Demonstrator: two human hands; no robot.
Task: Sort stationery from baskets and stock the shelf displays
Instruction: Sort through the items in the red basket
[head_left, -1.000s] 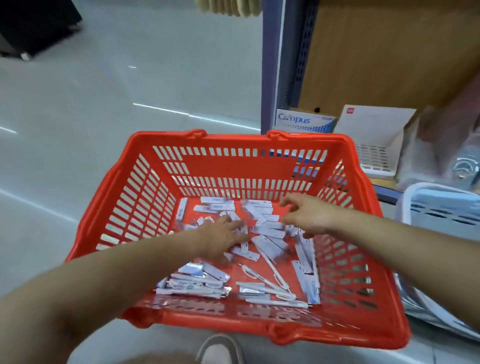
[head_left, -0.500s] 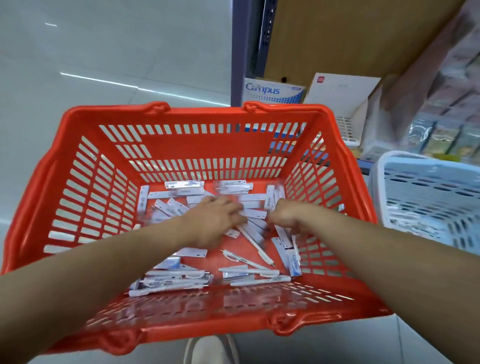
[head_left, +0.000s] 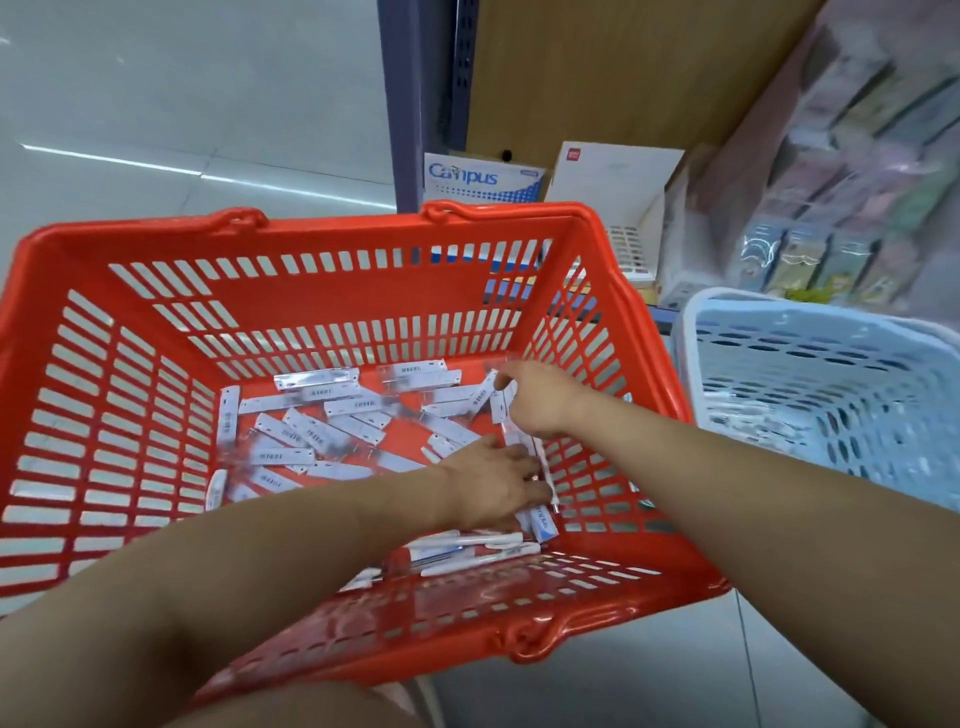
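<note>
The left hand (head_left: 493, 483) lies flat, fingers straight, on white packets (head_left: 283, 456) by the right wall of the red basket (head_left: 311, 296). The right hand (head_left: 540, 400) dips into its far right corner, and whether it grips a packet I cannot tell. More packets litter the basket floor left of both hands, and a pale blue basket (head_left: 769, 304) stands just right of it.

Red basket (head_left: 322, 291): glossy slotted plastic. Packets (head_left: 317, 434) inside: shiny clear wrap. Right of it, pale-blue basket (head_left: 810, 364): matt plastic. Behind, wood-look shelf panel (head_left: 597, 78).
</note>
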